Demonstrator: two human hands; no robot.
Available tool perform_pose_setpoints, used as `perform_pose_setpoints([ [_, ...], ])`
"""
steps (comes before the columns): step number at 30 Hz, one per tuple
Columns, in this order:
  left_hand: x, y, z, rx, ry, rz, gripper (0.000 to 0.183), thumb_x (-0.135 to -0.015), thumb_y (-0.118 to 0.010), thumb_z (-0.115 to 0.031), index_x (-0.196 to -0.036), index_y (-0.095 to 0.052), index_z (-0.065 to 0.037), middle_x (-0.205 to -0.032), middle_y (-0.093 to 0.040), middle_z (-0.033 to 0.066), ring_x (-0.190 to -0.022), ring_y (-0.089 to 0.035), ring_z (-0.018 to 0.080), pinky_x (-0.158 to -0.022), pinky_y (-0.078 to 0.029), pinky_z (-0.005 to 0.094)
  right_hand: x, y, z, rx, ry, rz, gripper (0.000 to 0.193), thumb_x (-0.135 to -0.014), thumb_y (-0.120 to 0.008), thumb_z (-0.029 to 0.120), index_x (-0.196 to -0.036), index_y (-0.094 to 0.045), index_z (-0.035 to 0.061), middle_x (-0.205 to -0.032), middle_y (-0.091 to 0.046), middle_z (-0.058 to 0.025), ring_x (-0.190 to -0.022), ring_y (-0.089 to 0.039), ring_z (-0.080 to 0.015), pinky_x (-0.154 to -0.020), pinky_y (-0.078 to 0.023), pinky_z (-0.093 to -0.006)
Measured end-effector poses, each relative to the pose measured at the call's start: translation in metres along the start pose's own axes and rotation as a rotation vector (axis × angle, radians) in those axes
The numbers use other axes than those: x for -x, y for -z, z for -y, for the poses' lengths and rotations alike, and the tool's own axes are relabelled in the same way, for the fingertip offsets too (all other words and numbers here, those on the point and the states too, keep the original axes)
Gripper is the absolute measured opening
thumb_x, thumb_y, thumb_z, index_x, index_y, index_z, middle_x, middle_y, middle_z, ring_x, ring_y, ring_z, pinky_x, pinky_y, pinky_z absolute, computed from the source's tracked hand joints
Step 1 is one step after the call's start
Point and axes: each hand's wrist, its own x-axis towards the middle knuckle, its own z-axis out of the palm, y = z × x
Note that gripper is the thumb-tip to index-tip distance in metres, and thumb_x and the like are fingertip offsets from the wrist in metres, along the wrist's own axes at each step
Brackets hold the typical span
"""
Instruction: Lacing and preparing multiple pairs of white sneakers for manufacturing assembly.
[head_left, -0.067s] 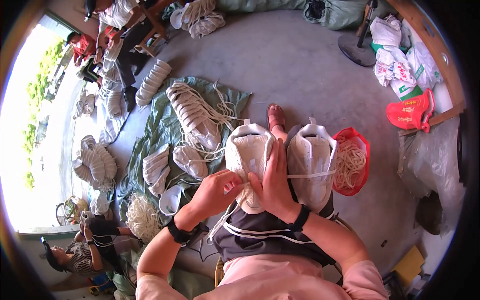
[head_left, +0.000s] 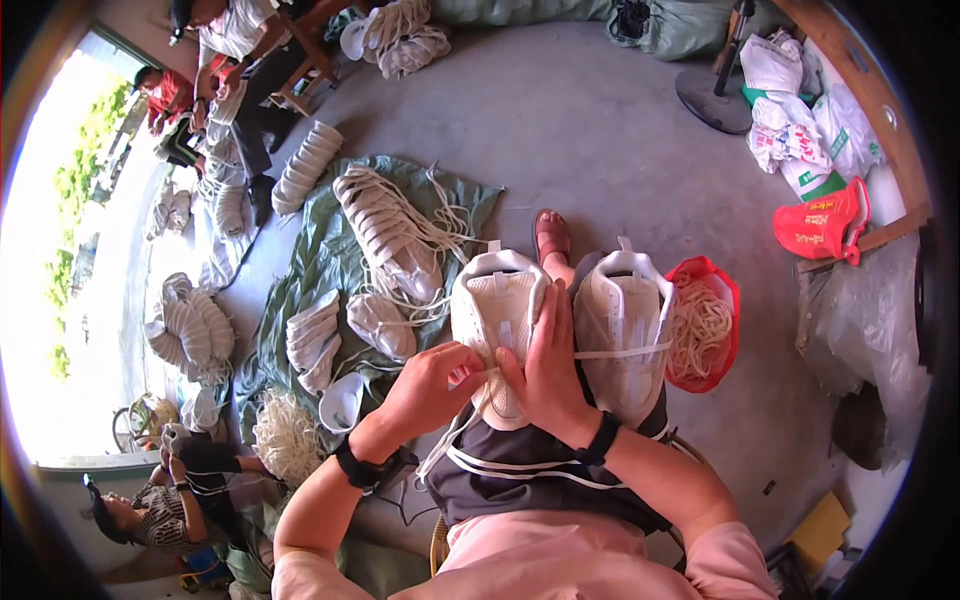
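Two pale cream shoes lie side by side over my lap, heels away from me. At the left shoe (head_left: 492, 310), my left hand (head_left: 440, 380) pinches a white shoelace (head_left: 490, 374) close to the lowest eyelets. My right hand (head_left: 548, 375) grips the same shoe, its fingers laid along the right side and its thumb on top near the lace. The right shoe (head_left: 622, 330) has one lace strung straight across its opening, and no hand touches it. Loose white laces (head_left: 540, 468) also stretch over my dark trousers.
A red bag (head_left: 735, 340) full of laces stands right of the shoes. Stacked shoe uppers (head_left: 385, 225) and a white bowl (head_left: 342, 400) lie on a green tarp (head_left: 290, 270) at left. Other people sit at the far left and lower left. A fan base (head_left: 715, 100) stands at upper right.
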Motion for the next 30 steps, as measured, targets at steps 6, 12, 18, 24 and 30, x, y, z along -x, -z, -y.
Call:
perform_pose_setpoints([
  [6, -0.010, -0.003, -0.011, -0.069, 0.007, -0.002, 0.013, -0.090, -0.072, -0.012, -0.091, -0.067, 0.000, -0.087, -0.069, 0.0123, -0.081, -0.070, 0.0257, -0.074, -0.057, 0.0357, -0.004, 0.008, -0.004, -0.002, 0.002, -0.018, 0.092, -0.094, -0.063, 0.021, -0.153, -0.003, -0.0173, -0.155, -0.012, -0.0448, -0.146, -0.016, -0.0600, -0.121, -0.016, -0.0603],
  [12, -0.016, -0.007, -0.016, -0.215, -0.111, -0.067, 0.012, -0.088, -0.071, -0.010, -0.089, -0.063, -0.002, -0.086, -0.067, 0.0135, -0.082, -0.069, 0.0325, -0.072, -0.055, 0.0404, -0.008, 0.008, -0.009, 0.001, -0.014, -0.031, 0.091, -0.094, -0.062, 0.023, -0.152, -0.005, -0.0173, -0.154, -0.013, -0.0447, -0.145, -0.018, -0.0593, -0.121, -0.017, -0.0603],
  [18, -0.019, -0.010, -0.024, -0.312, -0.190, -0.100, 0.012, -0.089, -0.071, -0.010, -0.088, -0.062, -0.002, -0.087, -0.066, 0.0128, -0.082, -0.068, 0.0330, -0.071, -0.055, 0.0415, -0.008, 0.012, -0.012, 0.012, -0.011, -0.044, 0.092, -0.094, -0.062, 0.025, -0.152, -0.006, -0.0170, -0.154, -0.014, -0.0445, -0.145, -0.018, -0.0591, -0.121, -0.018, -0.0607],
  [24, -0.016, -0.008, -0.025, -0.105, -0.048, -0.033, 0.014, -0.092, -0.072, -0.014, -0.092, -0.065, -0.002, -0.087, -0.067, 0.0126, -0.081, -0.070, 0.0291, -0.073, -0.056, 0.0387, -0.006, 0.016, -0.015, 0.010, -0.001, -0.041, 0.092, -0.094, -0.063, 0.025, -0.153, -0.005, -0.0165, -0.154, -0.014, -0.0445, -0.145, -0.019, -0.0592, -0.121, -0.019, -0.0608],
  [30, -0.017, -0.002, -0.026, -0.116, -0.051, 0.002, 0.014, -0.092, -0.071, -0.014, -0.094, -0.067, -0.001, -0.088, -0.068, 0.0133, -0.083, -0.071, 0.0285, -0.074, -0.057, 0.0378, -0.007, 0.018, -0.014, -0.002, -0.001, -0.033, 0.092, -0.094, -0.063, 0.025, -0.153, -0.004, -0.0160, -0.155, -0.013, -0.0445, -0.145, -0.019, -0.0595, -0.121, -0.018, -0.0611],
])
